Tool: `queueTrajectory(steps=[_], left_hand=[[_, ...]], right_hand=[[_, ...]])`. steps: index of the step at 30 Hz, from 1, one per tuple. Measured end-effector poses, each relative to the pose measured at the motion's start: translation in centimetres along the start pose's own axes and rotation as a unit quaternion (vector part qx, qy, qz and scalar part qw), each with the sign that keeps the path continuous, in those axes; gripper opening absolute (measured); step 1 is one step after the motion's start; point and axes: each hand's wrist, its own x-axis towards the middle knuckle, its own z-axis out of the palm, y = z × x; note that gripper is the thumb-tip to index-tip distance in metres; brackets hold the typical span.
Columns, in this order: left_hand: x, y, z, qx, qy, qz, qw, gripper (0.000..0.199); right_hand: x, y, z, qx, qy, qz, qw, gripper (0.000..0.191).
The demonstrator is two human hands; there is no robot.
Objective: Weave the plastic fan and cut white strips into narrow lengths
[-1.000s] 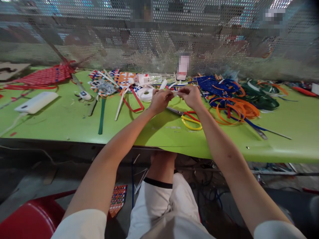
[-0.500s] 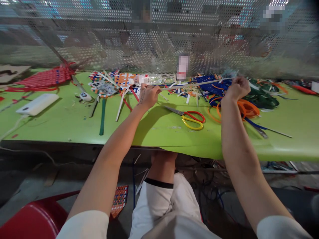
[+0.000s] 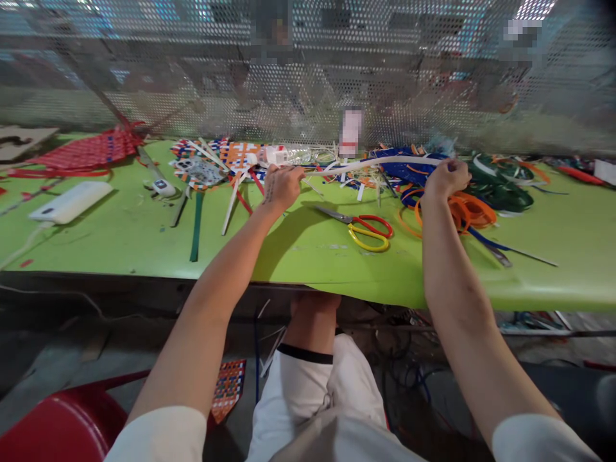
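Observation:
A long white strip (image 3: 373, 164) stretches between my hands above the green table, bowed slightly upward in its middle. My left hand (image 3: 283, 186) is closed on its left end, close to an orange-and-white woven piece (image 3: 237, 156). The other end is pinched in my right hand (image 3: 448, 178), over a heap of blue strips (image 3: 409, 168) and coiled orange strips (image 3: 474, 210). Scissors (image 3: 368, 229) with one red and one yellow handle lie between my forearms, blades pointing left. Behind my left hand lies a clear plastic bottle (image 3: 296, 154).
On the left are a white power bank (image 3: 72, 202) with a cable, a utility knife (image 3: 161, 183) and a red woven piece (image 3: 91, 149). Dark green strips (image 3: 505, 189) lie at right. A perforated metal screen (image 3: 308, 83) rises behind the green table (image 3: 308, 263).
My right hand has come down and a little toward me. The white strip, straight and taut before, now arches slightly. My left hand has barely shifted.

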Motion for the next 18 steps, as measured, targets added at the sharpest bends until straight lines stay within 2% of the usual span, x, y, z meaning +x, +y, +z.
queueTrajectory(steps=[2,3,6,8,10,12,13,15,18], left_hand=[[0.0,0.2,0.4,0.001,-0.004,-0.004,1.0,0.032],[0.0,0.2,0.6,-0.003,-0.004,-0.007,1.0,0.031],[0.1,0.5,1.4,-0.018,0.002,-0.011,1.0,0.027],[0.0,0.9,1.9,-0.019,0.0,-0.003,1.0,0.026],[-0.1,1.5,2.1,-0.017,-0.003,0.018,1.0,0.027],[-0.3,2.3,2.1,-0.016,0.003,0.051,0.999,0.028],[-0.4,2.6,2.0,-0.014,0.009,0.07,0.997,0.028],[-0.6,3.3,1.9,-0.006,0.018,0.105,0.994,0.029],[-0.5,3.8,1.7,-0.014,0.021,0.139,0.99,0.032]], right_hand=[[-0.7,-1.7,-1.5,-0.033,0.035,0.054,0.997,0.031],[-1.2,-2.9,-2.5,-0.047,0.042,0.028,0.998,0.032],[-3.9,-7.8,-6.1,-0.039,-0.004,-0.152,0.988,0.052],[-6.7,-11.5,-8.3,0.021,-0.121,-0.25,0.96,0.051],[-10.0,-14.8,-9.9,0.077,-0.253,-0.36,0.895,0.051],[-13.0,-17.1,-10.6,0.103,-0.341,-0.424,0.833,0.052],[-14.1,-17.8,-10.7,0.107,-0.37,-0.436,0.813,0.053],[-15.3,-18.4,-10.5,0.094,-0.416,-0.426,0.798,0.049],[-14.8,-17.8,-9.9,0.049,-0.457,-0.378,0.804,0.042]])
